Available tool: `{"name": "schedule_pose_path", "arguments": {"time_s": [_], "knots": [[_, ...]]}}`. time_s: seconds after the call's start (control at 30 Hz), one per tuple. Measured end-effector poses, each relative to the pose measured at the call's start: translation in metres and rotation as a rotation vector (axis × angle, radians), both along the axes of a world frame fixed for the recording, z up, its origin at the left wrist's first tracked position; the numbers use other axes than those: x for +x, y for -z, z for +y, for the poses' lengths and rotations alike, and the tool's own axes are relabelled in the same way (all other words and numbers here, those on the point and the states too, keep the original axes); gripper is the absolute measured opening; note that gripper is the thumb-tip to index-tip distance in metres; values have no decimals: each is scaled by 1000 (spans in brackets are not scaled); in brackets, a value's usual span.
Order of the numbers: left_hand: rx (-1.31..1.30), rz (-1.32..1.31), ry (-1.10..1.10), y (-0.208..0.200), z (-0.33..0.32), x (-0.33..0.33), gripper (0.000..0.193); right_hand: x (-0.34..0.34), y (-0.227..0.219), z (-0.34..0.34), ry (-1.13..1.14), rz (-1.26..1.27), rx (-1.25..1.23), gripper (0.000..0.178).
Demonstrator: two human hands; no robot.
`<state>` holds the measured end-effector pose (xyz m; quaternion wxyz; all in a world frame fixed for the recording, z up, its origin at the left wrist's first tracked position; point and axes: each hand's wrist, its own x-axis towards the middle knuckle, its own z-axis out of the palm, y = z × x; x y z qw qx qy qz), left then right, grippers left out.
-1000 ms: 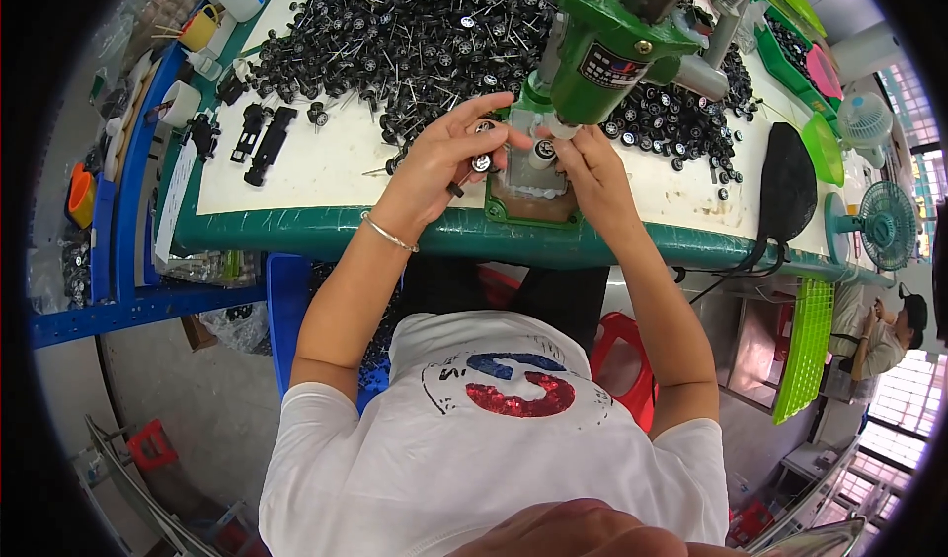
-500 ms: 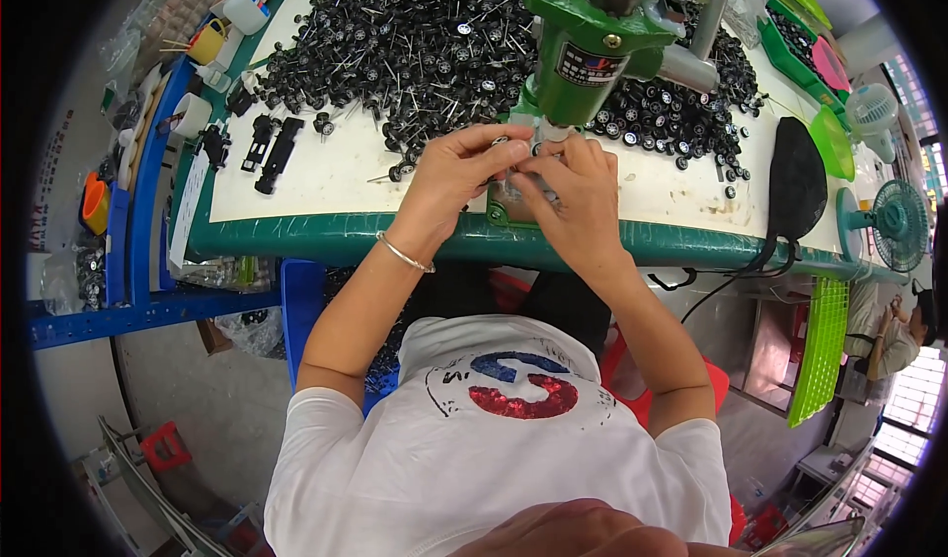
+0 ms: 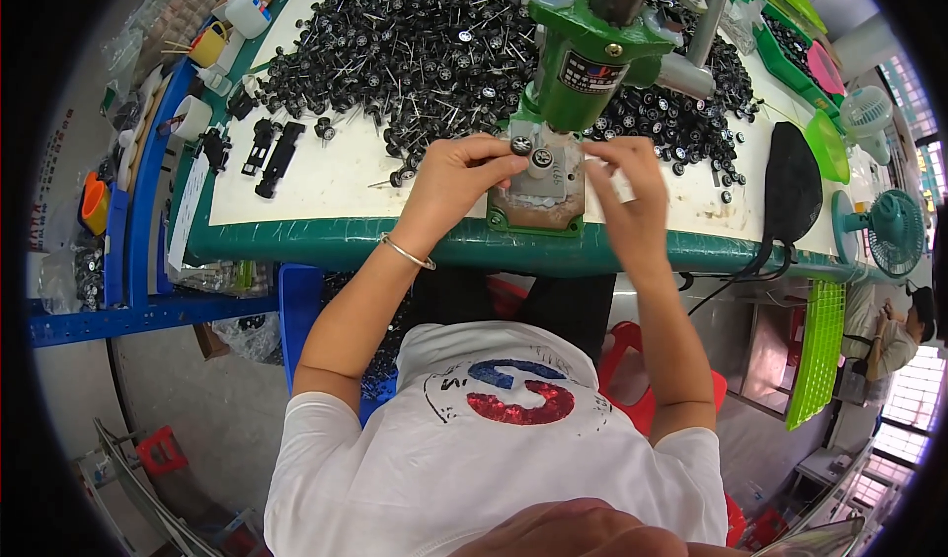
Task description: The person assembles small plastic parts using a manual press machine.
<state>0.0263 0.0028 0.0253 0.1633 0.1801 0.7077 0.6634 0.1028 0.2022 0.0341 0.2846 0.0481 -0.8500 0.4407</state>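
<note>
My left hand (image 3: 462, 179), a silver bangle at its wrist, is pinched beside a small black toy wheel (image 3: 521, 144) with a silvery hub. Another such wheel (image 3: 542, 157) sits face up on the pale fixture of the press base (image 3: 533, 216). Directly behind it rises the green press head (image 3: 573, 93). My right hand (image 3: 632, 187), somewhat blurred, is just right of the fixture; its thumb and fingers are apart and nothing shows between them.
A big heap of black wheels with metal axles (image 3: 425, 53) spreads behind and left of the press. Loose wheels (image 3: 652, 122) lie to its right, near a black cloth item (image 3: 795, 182). Black toy chassis pieces (image 3: 279, 159) lie at left. A green fan (image 3: 894, 231) stands far right.
My right hand has moved right, away from the fixture and my left hand, and its fingers have parted. The wheel on the fixture has come into sight. My left hand has barely moved.
</note>
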Motion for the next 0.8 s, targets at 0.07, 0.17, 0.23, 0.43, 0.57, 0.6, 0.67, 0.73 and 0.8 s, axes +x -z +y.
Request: {"name": "schedule_pose_path", "arguments": {"time_s": [0.07,0.17,0.23,0.43,0.57,0.6,0.67,0.73,0.8], "knots": [[-24,76,39,-9,5,-1,9,0,-7,22,46,43,49,14],[-74,155,52,-16,12,-2,15,-4,-21,44,85,68,5,13],[-31,82,47,-16,15,-4,15,-11,-30,55,96,74,-33,12],[8,-52,28,-19,21,-6,16,-39,-63,68,68,126,-287,18],[-7,-60,48,-24,30,-9,17,-83,-107,84,-130,32,-787,34],[3,-56,50,-22,27,-10,17,-88,-138,51,-94,119,-929,22],[25,-52,72,-21,25,-13,17,-94,-192,9,-39,216,-1055,18],[16,-34,80,-20,21,-14,17,-101,-210,2,-46,151,-944,24],[40,-32,110,-23,26,-16,17,-109,-209,55,-530,-171,-1300,25]]}}
